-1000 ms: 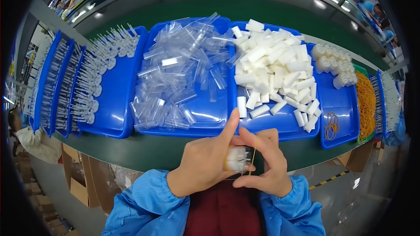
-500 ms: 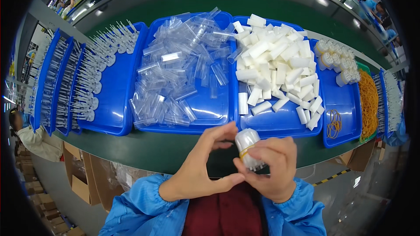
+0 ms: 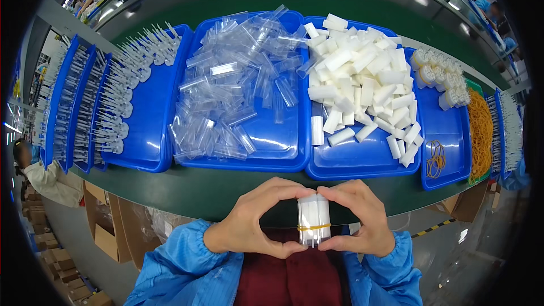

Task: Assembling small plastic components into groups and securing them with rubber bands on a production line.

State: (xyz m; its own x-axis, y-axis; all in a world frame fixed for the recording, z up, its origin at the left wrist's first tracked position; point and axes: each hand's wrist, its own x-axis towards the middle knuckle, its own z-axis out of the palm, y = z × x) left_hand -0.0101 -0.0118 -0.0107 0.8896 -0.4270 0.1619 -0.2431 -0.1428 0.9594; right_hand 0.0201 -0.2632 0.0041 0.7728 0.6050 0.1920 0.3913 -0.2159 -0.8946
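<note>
Below the trays, at six o'clock: a bundle of white tubes (image 3: 313,219) bound by a yellow rubber band (image 3: 313,227), held upright. Pinched between both hands: left hand (image 3: 256,219) curled at its nine o'clock, thumb and fingertips pressed to the bundle; right hand (image 3: 358,218) curled at its three o'clock, likewise closed on it. Beyond, at twelve o'clock, a blue tray of clear plastic tubes (image 3: 238,88); at one o'clock, a blue tray of loose white tubes (image 3: 362,88); at two o'clock, a heap of yellow rubber bands (image 3: 480,130); at ten o'clock, blue trays of long clear pieces (image 3: 107,96).
</note>
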